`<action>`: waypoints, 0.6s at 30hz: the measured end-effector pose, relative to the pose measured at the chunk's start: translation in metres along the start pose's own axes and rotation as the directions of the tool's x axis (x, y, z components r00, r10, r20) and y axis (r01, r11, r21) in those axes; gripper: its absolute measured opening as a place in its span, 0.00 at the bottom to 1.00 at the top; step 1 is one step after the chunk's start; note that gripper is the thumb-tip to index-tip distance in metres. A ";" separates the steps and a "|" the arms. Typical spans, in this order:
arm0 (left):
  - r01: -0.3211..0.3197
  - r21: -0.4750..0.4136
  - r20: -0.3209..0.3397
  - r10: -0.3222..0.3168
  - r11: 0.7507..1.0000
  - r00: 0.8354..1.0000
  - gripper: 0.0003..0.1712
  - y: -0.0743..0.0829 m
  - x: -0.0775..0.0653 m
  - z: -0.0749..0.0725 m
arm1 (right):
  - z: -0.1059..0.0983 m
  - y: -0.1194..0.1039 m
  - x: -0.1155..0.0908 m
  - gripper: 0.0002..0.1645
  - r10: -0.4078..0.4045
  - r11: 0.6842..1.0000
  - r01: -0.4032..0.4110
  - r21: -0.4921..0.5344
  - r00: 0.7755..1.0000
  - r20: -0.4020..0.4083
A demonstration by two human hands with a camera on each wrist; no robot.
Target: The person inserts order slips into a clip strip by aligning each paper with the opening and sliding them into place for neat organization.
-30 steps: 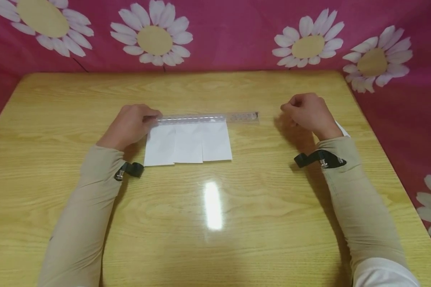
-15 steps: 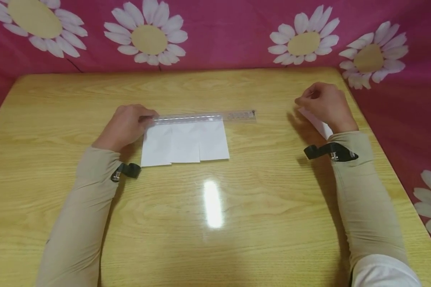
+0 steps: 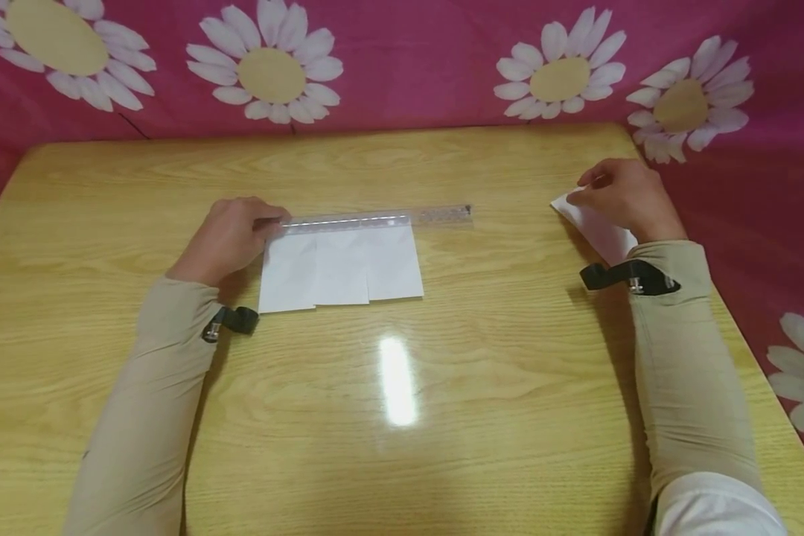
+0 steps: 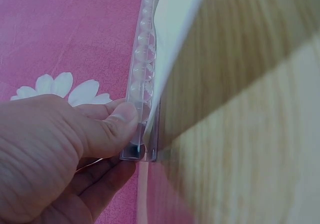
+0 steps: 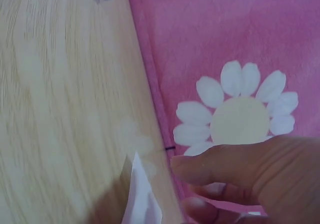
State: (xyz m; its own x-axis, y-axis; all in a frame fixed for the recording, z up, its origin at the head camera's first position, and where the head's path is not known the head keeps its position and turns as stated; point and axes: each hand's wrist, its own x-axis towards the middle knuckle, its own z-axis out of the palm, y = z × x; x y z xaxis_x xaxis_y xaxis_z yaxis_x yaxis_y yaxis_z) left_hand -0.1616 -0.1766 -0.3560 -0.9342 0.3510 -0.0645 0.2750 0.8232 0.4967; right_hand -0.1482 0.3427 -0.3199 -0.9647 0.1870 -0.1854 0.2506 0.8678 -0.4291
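Observation:
My left hand (image 3: 231, 234) pinches the left end of a long clear plastic strip (image 3: 435, 216), which has a row of round bubble shapes inside, plain in the left wrist view. White paper (image 3: 342, 268) in three panels, their lower edges stepped, hangs from the strip toward me. In the left wrist view the thumb (image 4: 122, 116) lies on the strip's face. At the right, my right hand (image 3: 633, 197) hovers over another white paper piece (image 3: 599, 227) with a pointed corner. Its fingers are bent and apart from that paper in the right wrist view.
A wooden table (image 3: 482, 387) carries these things, with a bright light reflection near its middle. Pink cloth (image 3: 415, 67) with large white daisies stands along the back and right edges. Black straps (image 3: 610, 275) hang at the cuffs.
My right hand has moved right and slightly back, to above the loose paper, more of which now shows. The left hand keeps its grip on the strip. The head view has shifted slightly.

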 end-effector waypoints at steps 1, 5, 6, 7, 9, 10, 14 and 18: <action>0.002 0.000 -0.001 -0.002 1.000 1.000 0.18 0.000 0.000 0.000 | -0.001 0.001 0.000 0.34 0.006 1.000 -0.006 -0.003 1.000 0.013; 0.003 -0.001 -0.004 -0.003 1.000 1.000 0.18 0.000 0.000 0.000 | -0.003 0.007 0.001 0.39 0.036 0.999 -0.035 -0.006 0.998 0.051; 0.004 -0.001 -0.004 -0.004 1.000 1.000 0.18 0.000 0.000 0.000 | -0.003 0.009 0.001 0.40 0.043 0.999 -0.043 -0.008 0.997 0.056; 0.007 -0.002 -0.002 -0.007 1.000 1.000 0.18 0.000 0.000 0.001 | -0.003 0.010 0.001 0.41 0.052 0.999 -0.051 -0.010 0.997 0.059; 0.010 -0.004 0.001 -0.010 1.000 1.000 0.18 0.000 0.001 0.001 | -0.003 0.013 0.001 0.42 0.063 0.998 -0.062 -0.015 0.996 0.058; 0.010 -0.004 0.002 -0.010 1.000 1.000 0.18 0.000 0.001 0.001 | -0.003 0.015 0.001 0.42 0.071 0.997 -0.070 -0.017 0.996 0.058; 0.011 -0.006 0.005 -0.011 1.000 1.000 0.18 0.000 0.001 0.001 | -0.003 0.021 0.000 0.43 0.097 0.994 -0.094 -0.047 0.993 0.072; 0.009 -0.004 0.001 -0.009 1.000 1.000 0.18 0.000 0.001 0.002 | -0.004 0.026 -0.002 0.49 0.133 0.988 -0.123 -0.089 0.985 0.107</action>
State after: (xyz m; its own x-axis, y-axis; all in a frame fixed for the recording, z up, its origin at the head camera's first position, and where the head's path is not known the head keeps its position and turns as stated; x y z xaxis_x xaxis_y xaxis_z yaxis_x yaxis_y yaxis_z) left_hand -0.1621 -0.1757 -0.3575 -0.9363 0.3442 -0.0702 0.2656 0.8244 0.4998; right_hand -0.1399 0.3670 -0.3272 -0.9089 0.2502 -0.3337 0.3594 0.8758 -0.3222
